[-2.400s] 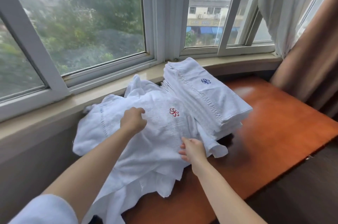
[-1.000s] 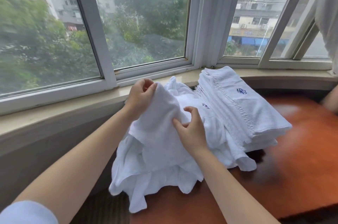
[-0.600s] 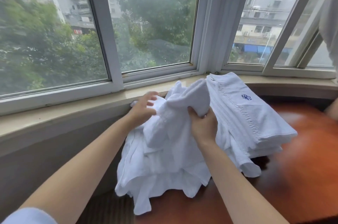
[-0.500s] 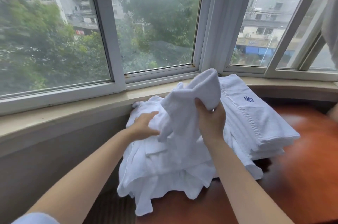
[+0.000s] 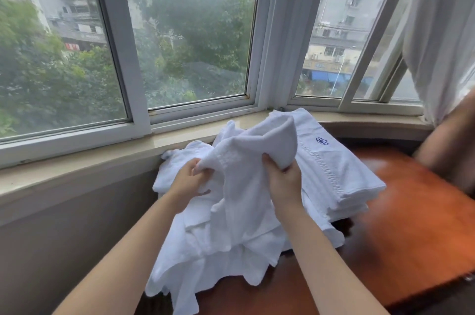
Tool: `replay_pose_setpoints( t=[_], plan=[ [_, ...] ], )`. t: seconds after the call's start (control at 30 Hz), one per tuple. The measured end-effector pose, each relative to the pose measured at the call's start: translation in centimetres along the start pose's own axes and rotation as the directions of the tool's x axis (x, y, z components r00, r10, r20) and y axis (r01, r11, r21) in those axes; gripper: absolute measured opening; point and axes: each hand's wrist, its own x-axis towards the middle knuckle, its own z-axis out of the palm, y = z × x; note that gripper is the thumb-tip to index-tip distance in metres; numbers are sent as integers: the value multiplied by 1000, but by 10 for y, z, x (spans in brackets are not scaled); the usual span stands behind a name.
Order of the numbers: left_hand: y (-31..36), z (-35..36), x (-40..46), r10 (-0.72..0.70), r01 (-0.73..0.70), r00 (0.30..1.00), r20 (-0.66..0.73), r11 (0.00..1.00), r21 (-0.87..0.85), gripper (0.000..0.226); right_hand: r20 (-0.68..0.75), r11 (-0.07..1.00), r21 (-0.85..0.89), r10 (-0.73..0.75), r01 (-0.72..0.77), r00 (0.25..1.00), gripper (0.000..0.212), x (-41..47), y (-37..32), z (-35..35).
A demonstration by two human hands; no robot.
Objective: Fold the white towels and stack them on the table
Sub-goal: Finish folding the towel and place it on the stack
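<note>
Wide window panes [image 5: 180, 31] and a pale sill [image 5: 77, 160] run behind a reddish wooden tabletop [image 5: 411, 224]. At the tabletop's left edge a loose heap of white towels [image 5: 205, 250] spills over the near-left corner, and a folded stack [image 5: 334, 173] with a blue emblem sits just beside it, against the far edge by the sill. One raised towel [image 5: 246, 160] hangs above the heap, held between both hands. The right hand [image 5: 284, 183] grips a bunched fold, fingers curled round the cloth with the thumb on the near side. The left hand [image 5: 189, 183] pinches the towel's left edge, fingertips pressed together on it.
</note>
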Motion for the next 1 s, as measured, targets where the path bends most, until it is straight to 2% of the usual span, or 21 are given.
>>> replay_pose_setpoints(
  t=[0.07, 0.1, 0.2, 0.33, 0.5, 0.6, 0.7, 0.8, 0.87, 1.0],
  plan=[
    [12, 4, 0, 24, -33, 999, -43, 976, -213, 10, -34, 1000, -9, 12, -12, 999, 28, 1, 3, -5],
    [19, 8, 0, 42, -55, 998, -57, 967, -250, 8, -42, 1000, -5, 29, -29, 999, 34, 1, 6, -6],
    [40, 27, -5, 102, -115, 993, -61, 952, -284, 12, -46, 997, -2, 76, -77, 996, 41, 4, 7, -6],
    [66, 51, -9, 132, -152, 988, -83, 934, -325, 11, -49, 999, 34, 39, -38, 998, 51, 19, -10, -12],
    [93, 85, -12, 134, -144, 990, -53, 930, -338, 19, -18, 997, 83, -2, 4, 1000, 38, 46, -33, -40],
    [112, 116, -14, 171, -176, 984, -40, 939, -297, 10, -7, 991, 124, -44, 44, 999, 42, 60, -45, -66],
    [127, 150, -18, 188, -192, 981, -36, 957, -219, 13, -25, 985, 153, -76, 79, 997, 38, 72, -54, -102],
    [129, 181, -23, 122, -121, 992, 28, 992, -47, 17, -26, 989, 134, -55, 58, 998, 38, 83, -49, -142],
    [124, 204, -27, 60, -64, 996, 62, 996, 59, 14, -22, 993, 110, -30, 33, 999, 27, 88, -42, -170],
    [116, 251, -38, -29, 16, 996, 84, 987, 158, 12, 8, 992, 110, 68, -68, 998, 16, 98, -24, -219]
  ],
)
